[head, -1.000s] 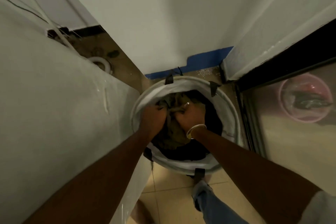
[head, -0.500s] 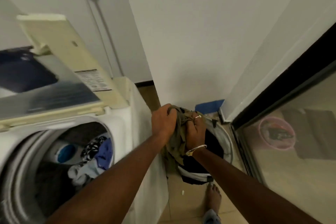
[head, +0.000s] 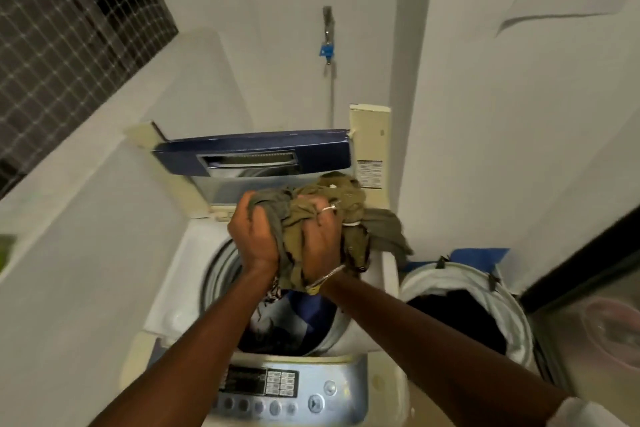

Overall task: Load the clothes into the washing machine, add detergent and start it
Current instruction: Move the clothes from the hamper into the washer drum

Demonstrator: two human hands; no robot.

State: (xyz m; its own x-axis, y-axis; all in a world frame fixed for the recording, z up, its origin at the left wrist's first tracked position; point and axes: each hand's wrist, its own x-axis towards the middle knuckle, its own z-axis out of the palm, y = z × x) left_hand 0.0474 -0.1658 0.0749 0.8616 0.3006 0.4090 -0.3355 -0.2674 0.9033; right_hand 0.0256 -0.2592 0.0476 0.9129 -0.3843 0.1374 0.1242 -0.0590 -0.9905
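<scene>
1. Two bare hands hold one bundle. The left hand (head: 254, 236) and right hand (head: 320, 243) are side by side, the fingers of both curled tightly into a single bundle of olive and grey-green clothes (head: 332, 198), which is held in the air.
2. One top-loading washing machine (head: 187, 263) sits directly below the hands, with its lid (head: 252, 152) folded up at the back. The bundle is above the far right part of the drum opening, and a loose flap of cloth hangs past the machine's right edge.
3. More laundry (head: 298, 319), dark blue with black and white patterned pieces, lies inside the drum. The forearms hide part of it.
4. One control panel (head: 294, 388) runs along the machine's near edge. It has a dark display, a grid of small buttons and a row of round buttons.
5. One laundry basket (head: 464, 272), white with black tabs on its rim, stands just beside the machine on the right. There is dark cloth inside it.
6. The right hand wears one ring (head: 328, 208), and its wrist has one thin bangle (head: 325, 279).
7. One tap (head: 327, 31) with a blue tag is on the wall behind the machine. One mesh-covered window (head: 62, 17) is at upper left. One pink basin (head: 613, 333) shows dimly behind glass at lower right.
8. A printed sticker (head: 370, 175) on the lid's right side and the panel markings are too small and blurred to read.
</scene>
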